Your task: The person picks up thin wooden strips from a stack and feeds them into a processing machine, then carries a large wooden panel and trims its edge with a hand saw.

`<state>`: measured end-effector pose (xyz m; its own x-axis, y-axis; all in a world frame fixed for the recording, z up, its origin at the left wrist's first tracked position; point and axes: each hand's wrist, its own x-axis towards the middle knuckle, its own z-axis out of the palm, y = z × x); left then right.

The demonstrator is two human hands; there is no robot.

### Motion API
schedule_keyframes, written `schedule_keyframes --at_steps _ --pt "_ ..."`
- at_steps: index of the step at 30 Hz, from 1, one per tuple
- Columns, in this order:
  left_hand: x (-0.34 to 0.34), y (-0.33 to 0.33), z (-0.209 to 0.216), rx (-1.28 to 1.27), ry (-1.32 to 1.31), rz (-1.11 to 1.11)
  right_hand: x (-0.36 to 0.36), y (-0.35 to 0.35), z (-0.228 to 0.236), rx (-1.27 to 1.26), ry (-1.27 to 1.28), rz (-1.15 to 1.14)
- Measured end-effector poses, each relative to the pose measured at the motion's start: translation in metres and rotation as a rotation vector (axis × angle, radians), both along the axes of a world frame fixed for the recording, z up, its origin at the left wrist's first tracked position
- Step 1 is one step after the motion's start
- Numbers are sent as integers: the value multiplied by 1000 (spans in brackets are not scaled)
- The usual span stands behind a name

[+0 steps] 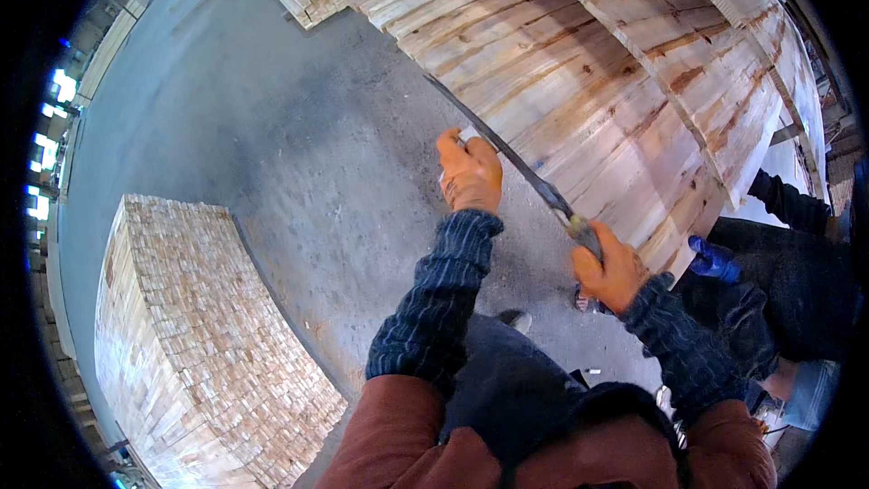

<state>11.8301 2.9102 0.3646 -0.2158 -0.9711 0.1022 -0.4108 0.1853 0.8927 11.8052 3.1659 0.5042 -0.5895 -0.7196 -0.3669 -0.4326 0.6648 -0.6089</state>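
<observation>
My right hand, in an orange glove, is closed around the near end of a long, thin dark bar-like tool. A yellowish spot shows on it just ahead of my grip. The tool runs up and to the left along the edge of a stack of planks. My left hand, also gloved in orange, is closed beside the tool's middle. A small whitish bit pokes out at its fingertips; what the fingers hold is mostly hidden.
A block-shaped stack of light wood pieces stands on the grey concrete floor at lower left. Close by on the right is another person in dark clothing, with a blue-gloved hand at the planks' near end. Raised strips cross the plank stack.
</observation>
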Motion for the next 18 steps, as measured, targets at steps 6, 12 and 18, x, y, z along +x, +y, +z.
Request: schedule_keyframes --at_steps 6,12,18 --pt "3 11 28 373 110 -118 2 67 46 193 -117 -141" --pt "-10 22 17 178 20 -73 -25 -60 -3 123 -33 -89" --pt "5 11 20 247 116 -49 19 77 33 72 -169 -184"
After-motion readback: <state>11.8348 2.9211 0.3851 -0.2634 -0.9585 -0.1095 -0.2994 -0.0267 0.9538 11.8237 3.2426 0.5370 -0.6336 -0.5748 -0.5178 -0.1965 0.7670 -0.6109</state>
